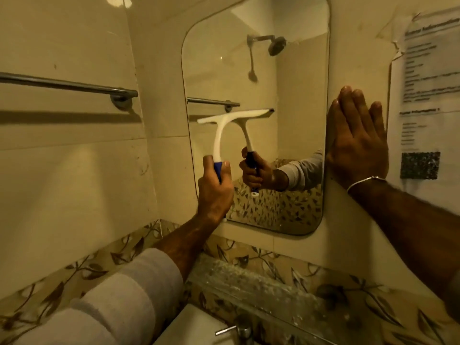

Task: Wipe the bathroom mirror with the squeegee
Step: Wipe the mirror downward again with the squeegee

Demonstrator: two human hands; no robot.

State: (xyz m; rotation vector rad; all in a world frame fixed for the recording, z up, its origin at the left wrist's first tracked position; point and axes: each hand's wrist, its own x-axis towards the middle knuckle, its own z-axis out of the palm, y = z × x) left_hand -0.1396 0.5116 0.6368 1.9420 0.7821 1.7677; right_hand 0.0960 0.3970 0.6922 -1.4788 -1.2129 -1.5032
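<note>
**Squeegee at mid-height on the mirror's left edge**

The mirror (256, 70) hangs on the tiled wall, rounded corners, its right edge braced by the right hand (357, 140), fingers straight and flat, holding nothing. The squeegee (224, 130) sits with its blade level, overlapping the mirror's left edge about halfway up; the left hand (215, 190) is wrapped round its blue grip. I'd keep the blade flat and pull straight down with even pressure. There's open glass below to the bottom edge; the towel rail (67, 84) to the left stands well apart.
</note>
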